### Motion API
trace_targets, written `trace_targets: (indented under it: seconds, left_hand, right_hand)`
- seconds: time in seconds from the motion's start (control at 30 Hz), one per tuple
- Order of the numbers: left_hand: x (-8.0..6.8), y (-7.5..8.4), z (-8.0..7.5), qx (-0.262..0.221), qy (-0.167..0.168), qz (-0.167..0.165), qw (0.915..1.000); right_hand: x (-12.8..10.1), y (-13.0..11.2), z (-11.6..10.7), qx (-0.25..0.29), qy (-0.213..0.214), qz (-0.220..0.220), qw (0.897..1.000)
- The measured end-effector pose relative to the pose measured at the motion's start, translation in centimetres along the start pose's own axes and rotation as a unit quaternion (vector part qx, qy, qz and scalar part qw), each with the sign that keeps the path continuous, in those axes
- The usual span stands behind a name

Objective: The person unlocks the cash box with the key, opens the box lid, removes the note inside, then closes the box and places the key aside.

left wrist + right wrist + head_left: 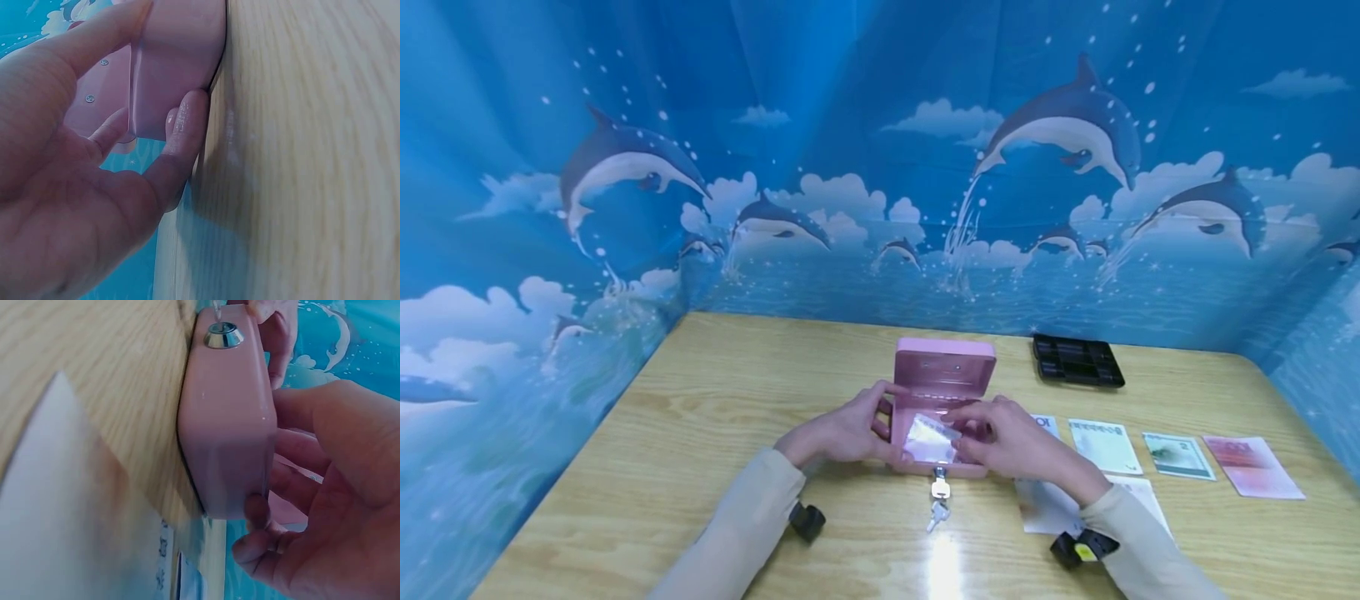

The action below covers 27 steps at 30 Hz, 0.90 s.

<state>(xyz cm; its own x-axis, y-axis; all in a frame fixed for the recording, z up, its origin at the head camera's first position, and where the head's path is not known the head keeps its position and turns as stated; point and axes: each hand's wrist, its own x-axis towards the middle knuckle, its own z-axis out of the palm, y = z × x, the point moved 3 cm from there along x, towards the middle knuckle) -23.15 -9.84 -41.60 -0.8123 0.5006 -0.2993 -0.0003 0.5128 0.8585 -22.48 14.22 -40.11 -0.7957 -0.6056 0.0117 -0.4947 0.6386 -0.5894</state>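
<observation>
Your left hand [842,433] is holding the left side of the open pink box [942,392], which is sitting mid-table [715,417] with its lid standing up, your thumb lying along the top edge and your fingers [181,134] curling against its wall. Your right hand [1011,437] is reaching into the box from the right, its fingers [259,515] curling over the rim and pinching a clear plastic bag [931,439] that is lying inside. Keys [938,500] are hanging from the lock at the front, while banknotes [1180,454] are lying in a row to the right, a white sheet [1045,508] is lying under your right forearm, and a black tray [1077,360] is sitting behind.
</observation>
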Motion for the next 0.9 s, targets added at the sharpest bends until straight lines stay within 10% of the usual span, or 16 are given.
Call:
trace_targets:
  seconds: [0.6,0.9]
  left_hand:
    - [0.08,-0.04,0.16,-0.017,0.002,-0.009,0.9998]
    - [0.12,-0.05,0.05,-0.011,0.001,-0.004,0.9999]
  right_hand:
    - [-0.16,-0.14,-0.14,0.031,0.021,0.053,0.998]
    - [0.45,-0.93,0.08,-0.089,0.059,-0.018,0.994]
